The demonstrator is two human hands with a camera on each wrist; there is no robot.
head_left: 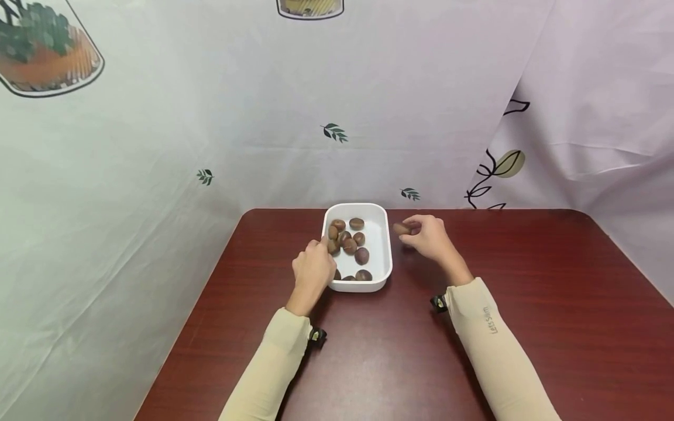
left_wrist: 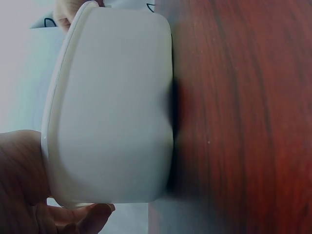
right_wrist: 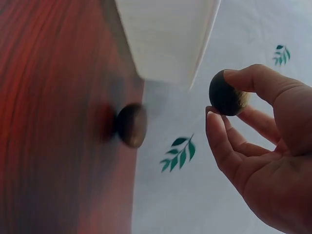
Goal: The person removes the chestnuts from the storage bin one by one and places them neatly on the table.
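On the wooden table stands a white plastic tray (head_left: 376, 242) with several brown chestnuts (head_left: 350, 246) in it, most of them along its left half. My left hand (head_left: 313, 266) grips the tray's left rim; in the left wrist view its thumb side and fingers lie around the tray's edge. To the right of the tray, my right hand (head_left: 427, 237) pinches a chestnut (right_wrist: 228, 93) between thumb and fingertips, raised off the table. Below that hand, another chestnut (right_wrist: 132, 126) lies on the tabletop, seen in the right wrist view.
The dark red table (head_left: 526, 280) extends to both sides and toward me. Behind its far edge hangs a white cloth (head_left: 421, 105) printed with leaves and plant pots. The tray stands close to that far edge.
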